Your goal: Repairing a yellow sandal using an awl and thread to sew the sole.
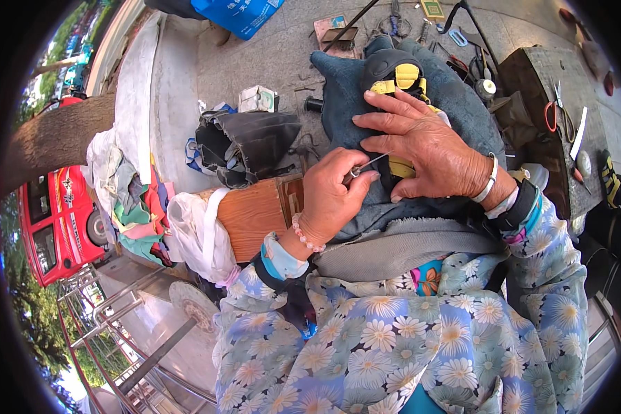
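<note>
Grey paving [269, 62] fills the upper half of the view, with a red vehicle [58, 221] parked at nine o'clock beside a tree trunk [55, 141]. Across the person's lap, at the centre, lies a dark blue-grey cloth [462, 103], thick and fleecy, spread from twelve o'clock down to the flowered sleeves. On that cloth sits a black and yellow shoe [397, 72], toe pointing to twelve o'clock, partly covered by the right hand.

At ten o'clock from the shoe a black bag [252, 141] slumps open on the paving, and below it a wooden box [255, 214] stands just beside the person's left knee. A pile of coloured rags [134, 207] lies further out towards nine o'clock. At two o'clock a dark workbench [538, 76] carries red-handled scissors [555, 114] and other small tools.

The right hand [428, 148] lies flat and spread on the shoe, fingers apart, pressing it down onto the cloth; a silver bangle circles that wrist. The left hand [331, 196], wearing a pink bead bracelet, is closed with thumb and forefinger pinched on a thin metal needle [369, 164], whose tip points to two o'clock and meets the shoe just under the right palm. Both hands are close together, almost touching.
</note>
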{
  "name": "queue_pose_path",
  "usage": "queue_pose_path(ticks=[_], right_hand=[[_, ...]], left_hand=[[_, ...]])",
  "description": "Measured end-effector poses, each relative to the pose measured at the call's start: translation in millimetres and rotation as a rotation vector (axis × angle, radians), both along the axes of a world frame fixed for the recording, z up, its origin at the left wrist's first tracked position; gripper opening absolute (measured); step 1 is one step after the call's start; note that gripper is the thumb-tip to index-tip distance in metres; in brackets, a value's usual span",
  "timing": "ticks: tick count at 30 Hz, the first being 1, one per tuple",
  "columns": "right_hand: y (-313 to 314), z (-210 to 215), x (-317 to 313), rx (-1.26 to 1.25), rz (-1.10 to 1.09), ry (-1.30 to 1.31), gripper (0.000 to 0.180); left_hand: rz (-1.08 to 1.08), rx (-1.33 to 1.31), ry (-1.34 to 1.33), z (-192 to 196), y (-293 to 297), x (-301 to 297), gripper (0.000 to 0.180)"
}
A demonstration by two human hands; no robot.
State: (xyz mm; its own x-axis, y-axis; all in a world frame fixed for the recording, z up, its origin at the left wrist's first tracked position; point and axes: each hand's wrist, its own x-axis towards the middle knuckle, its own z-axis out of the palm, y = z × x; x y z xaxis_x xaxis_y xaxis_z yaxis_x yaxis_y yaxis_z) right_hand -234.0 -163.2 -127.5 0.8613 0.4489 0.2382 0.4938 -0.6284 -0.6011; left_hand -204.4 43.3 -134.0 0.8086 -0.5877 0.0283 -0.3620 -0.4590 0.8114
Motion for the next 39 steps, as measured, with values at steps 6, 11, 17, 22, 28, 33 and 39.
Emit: queue_pose_path(ticks=[6, 11, 17, 22, 28, 33, 39], right_hand=[[1.9, -0.9, -0.4, 0.001, -0.009, -0.017, 0.065], [-0.3, -2.5, -2.8, 0.012, -0.017, 0.002, 0.061], [0.1, -2.5, -2.2, 0.012, -0.021, -0.015, 0.060], [0.9, -5.3, -3.3, 0.036, -0.017, -0.015, 0.057], [3.9, -11.6, -4.8, 0.096, -0.056, -0.073, 0.037], [9.7, -12.4, -5.4, 0.084, -0.113, -0.064, 0.021], [12.4, -8.9, -4.0, 0.063, -0.110, -0.051, 0.016]], left_hand=[[0.013, -0.067, -0.020, -3.8, -2.5, 2.8, 0.018], [-0.139, 0.276, 0.179, 20.1, 4.8, 16.1, 0.014], [-0.233, 0.122, 0.335, 20.8, 30.7, 26.6, 0.013], [-0.140, -0.268, 0.573, 21.1, 29.3, 23.0, 0.012], [-0.183, -0.661, 1.175, 10.0, 4.1, 23.7, 0.019], [0.029, -0.599, 1.205, 12.1, 15.4, 19.0, 0.022], [0.195, -0.664, 1.110, 19.8, 61.0, 12.4, 0.021]])
